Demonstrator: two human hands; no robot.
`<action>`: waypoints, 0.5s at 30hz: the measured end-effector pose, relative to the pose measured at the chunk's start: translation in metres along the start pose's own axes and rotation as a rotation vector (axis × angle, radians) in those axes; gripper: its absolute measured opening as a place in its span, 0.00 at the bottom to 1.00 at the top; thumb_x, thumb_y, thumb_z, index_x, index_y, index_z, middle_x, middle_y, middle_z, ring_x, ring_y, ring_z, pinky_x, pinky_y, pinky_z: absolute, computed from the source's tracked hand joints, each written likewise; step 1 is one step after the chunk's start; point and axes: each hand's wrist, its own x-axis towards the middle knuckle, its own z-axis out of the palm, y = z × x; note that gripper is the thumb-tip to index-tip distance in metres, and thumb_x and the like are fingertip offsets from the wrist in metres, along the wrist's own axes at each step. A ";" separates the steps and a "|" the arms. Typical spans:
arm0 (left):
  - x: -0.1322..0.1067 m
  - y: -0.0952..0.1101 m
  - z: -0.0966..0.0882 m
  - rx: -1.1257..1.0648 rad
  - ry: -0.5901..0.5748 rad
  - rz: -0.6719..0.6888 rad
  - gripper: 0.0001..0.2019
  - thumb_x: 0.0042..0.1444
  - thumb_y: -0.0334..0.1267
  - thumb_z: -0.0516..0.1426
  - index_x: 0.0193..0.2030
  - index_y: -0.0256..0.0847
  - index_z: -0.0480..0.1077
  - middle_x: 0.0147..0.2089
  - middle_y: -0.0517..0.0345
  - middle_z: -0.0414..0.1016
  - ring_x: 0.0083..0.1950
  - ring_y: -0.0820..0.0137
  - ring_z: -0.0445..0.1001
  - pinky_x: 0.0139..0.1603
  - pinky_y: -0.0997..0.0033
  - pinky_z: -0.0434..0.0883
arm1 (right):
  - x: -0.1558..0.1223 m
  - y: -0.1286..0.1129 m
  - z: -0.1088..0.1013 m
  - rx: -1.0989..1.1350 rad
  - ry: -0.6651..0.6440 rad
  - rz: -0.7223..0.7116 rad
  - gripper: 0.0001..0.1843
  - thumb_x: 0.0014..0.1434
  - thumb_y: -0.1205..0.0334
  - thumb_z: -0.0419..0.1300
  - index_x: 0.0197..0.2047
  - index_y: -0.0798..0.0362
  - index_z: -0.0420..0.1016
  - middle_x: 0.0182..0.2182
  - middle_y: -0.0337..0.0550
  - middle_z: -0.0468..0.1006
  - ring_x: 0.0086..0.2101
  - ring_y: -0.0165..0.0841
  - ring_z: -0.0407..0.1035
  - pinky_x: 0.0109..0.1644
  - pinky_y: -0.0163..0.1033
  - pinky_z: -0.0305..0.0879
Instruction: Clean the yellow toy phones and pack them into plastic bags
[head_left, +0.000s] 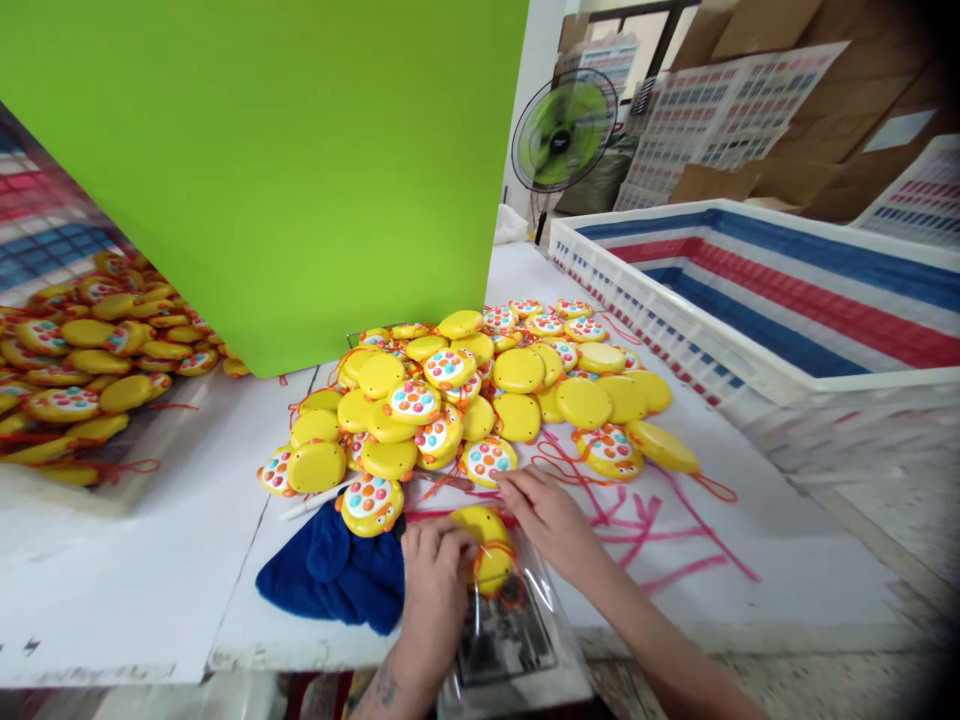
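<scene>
My left hand (pixel 439 565) is closed, its fingers curled at the left edge of yellow toys (pixel 491 570) with orange cords. These toys lie at the top of a clear plastic bag (pixel 536 680) with a dark printed part; whether they are inside it I cannot tell. My right hand (pixel 547 520) reaches forward, fingers together, its fingertips at the near rim of a yellow animal-shaped toy (pixel 487 460) with a white face and coloured dots. Beyond both hands spreads a heap of similar toys (pixel 517 370). Dark blue cloth (pixel 330 570) lies left of my left hand.
A tall green panel (pixel 300 180) stands behind the heap. At left, another container (pixel 112 500) holds many of these toys. A white crate (pixel 675 320) with a striped lining is at right. A fan (pixel 559 140) and cardboard boxes (pixel 832 130) are behind. Pink marks cross the white tabletop (pixel 795 590).
</scene>
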 end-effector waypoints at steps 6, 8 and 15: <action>0.013 -0.001 -0.011 -0.292 -0.270 -0.154 0.07 0.58 0.29 0.51 0.36 0.40 0.69 0.52 0.46 0.71 0.57 0.59 0.66 0.53 0.56 0.65 | -0.014 0.011 0.003 -0.012 -0.053 0.081 0.15 0.64 0.59 0.48 0.48 0.49 0.73 0.34 0.45 0.81 0.35 0.40 0.75 0.37 0.42 0.69; 0.016 0.001 -0.016 -0.318 -0.335 -0.170 0.07 0.57 0.28 0.51 0.35 0.40 0.68 0.50 0.47 0.72 0.57 0.58 0.66 0.54 0.55 0.64 | -0.017 0.010 0.010 0.001 -0.050 0.075 0.18 0.62 0.64 0.47 0.52 0.49 0.71 0.39 0.45 0.81 0.38 0.39 0.75 0.40 0.42 0.69; 0.017 0.016 -0.032 -0.401 -0.389 -0.252 0.09 0.61 0.32 0.47 0.34 0.41 0.66 0.33 0.54 0.74 0.36 0.65 0.71 0.40 0.64 0.68 | -0.020 -0.007 0.019 0.232 0.052 0.113 0.18 0.64 0.60 0.46 0.54 0.50 0.67 0.24 0.38 0.77 0.24 0.34 0.72 0.30 0.38 0.68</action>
